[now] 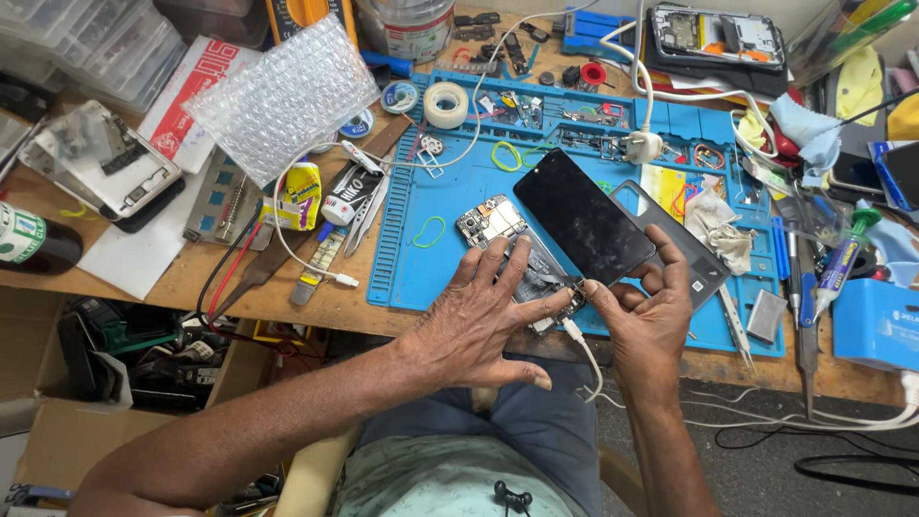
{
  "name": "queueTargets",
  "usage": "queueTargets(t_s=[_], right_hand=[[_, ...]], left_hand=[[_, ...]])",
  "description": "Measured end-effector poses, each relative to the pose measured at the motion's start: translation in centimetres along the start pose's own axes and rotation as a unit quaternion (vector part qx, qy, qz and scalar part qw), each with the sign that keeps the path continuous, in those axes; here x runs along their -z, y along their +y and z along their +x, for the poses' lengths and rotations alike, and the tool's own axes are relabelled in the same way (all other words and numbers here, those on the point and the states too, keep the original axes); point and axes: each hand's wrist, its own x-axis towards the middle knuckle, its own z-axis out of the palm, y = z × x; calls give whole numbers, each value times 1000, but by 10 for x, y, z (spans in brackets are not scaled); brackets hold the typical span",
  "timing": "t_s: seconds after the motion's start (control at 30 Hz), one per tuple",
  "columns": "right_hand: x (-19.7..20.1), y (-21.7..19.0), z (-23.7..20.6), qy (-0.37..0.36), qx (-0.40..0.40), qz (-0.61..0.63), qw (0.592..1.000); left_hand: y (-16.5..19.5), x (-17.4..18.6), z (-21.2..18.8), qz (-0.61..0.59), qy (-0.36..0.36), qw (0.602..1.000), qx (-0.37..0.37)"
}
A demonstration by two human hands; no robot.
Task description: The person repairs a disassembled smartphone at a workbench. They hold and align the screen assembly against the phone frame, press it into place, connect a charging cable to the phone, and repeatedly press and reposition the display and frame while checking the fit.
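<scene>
An opened phone body [495, 225] with its circuit board exposed lies on a blue work mat [402, 258]. My left hand [483, 321] rests flat on its lower part, fingers spread. A black screen panel [582, 215] is tilted up from the body at the right. My right hand [649, 306] holds the panel's lower edge, thumb and fingers pinching near a thin connector where panel and body meet. A white cable [584, 349] plugs in just below my hands.
A grey phone back cover [699, 263] lies under the screen. Tape rolls [445, 103], tweezers [362, 215], bubble wrap [282, 96], a white plug [643, 146], another opened phone [713, 33] and several small tools crowd the wooden bench. Cardboard boxes [57, 421] stand below at left.
</scene>
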Motion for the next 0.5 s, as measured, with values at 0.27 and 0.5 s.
queueTargets(t_s=[0.27,0.5], right_hand=[[0,-2,-2,-3,2,-24,1000],[1,0,1,-4,6,-38,999]], left_hand=[[1,-2,0,-48,26,998,9],[10,3,0,-103,34,993,51]])
